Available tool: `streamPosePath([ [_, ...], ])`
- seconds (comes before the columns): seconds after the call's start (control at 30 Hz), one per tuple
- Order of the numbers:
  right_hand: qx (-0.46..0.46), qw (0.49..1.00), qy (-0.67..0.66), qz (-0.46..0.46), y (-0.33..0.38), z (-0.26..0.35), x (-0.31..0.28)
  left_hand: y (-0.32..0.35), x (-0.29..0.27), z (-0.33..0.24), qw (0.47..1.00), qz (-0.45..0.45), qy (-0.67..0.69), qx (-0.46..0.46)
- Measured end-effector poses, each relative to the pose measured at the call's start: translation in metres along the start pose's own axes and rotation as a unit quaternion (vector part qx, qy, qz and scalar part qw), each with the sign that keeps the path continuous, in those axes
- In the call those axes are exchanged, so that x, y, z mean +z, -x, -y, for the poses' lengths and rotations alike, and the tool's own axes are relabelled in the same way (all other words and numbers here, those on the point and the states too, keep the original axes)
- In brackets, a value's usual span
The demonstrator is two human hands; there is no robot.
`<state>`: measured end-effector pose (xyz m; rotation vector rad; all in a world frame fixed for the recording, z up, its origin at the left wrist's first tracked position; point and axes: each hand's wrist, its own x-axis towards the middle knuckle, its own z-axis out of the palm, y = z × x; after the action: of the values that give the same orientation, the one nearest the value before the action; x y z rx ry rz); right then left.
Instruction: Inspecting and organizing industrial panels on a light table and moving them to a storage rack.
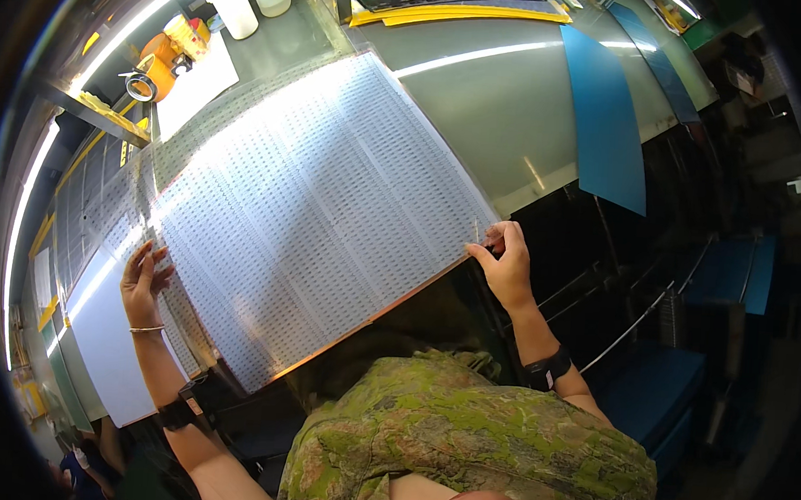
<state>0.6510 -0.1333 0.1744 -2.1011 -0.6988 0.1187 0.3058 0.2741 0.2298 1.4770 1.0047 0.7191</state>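
A large pale sheet [321,201], covered in rows of small dark printed marks, lies on the light table in front of me. A strip of clear film shows along its left side. At the sheet's near right corner, my right hand [506,266] is closed, thumb and fingers pinching the edge. Beside the left edge is my left hand [143,286], its fingers bent but apart, close to the clear film. Whether those fingertips touch the film is hard to make out. Both wrists wear dark bands.
Rolls of tape [142,87] and white bottles [232,6] stand at the back left. A white panel [111,334] lies left of the sheet. One blue strip [602,120] hangs over the table's right part. Dark blue seats [642,389] stand at the right.
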Motion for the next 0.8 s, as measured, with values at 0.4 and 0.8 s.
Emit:
streamPosePath([
  [0.4,-0.008,1.000,0.011,-0.004,-0.004,-0.006,0.000,0.007,0.003,-0.003,1.000,0.002,0.021,0.015],
  [0.8,0.051,0.996,-0.078,0.003,-0.005,-0.005,0.000,0.024,-0.004,-0.029,0.995,-0.050,0.019,0.084],
])
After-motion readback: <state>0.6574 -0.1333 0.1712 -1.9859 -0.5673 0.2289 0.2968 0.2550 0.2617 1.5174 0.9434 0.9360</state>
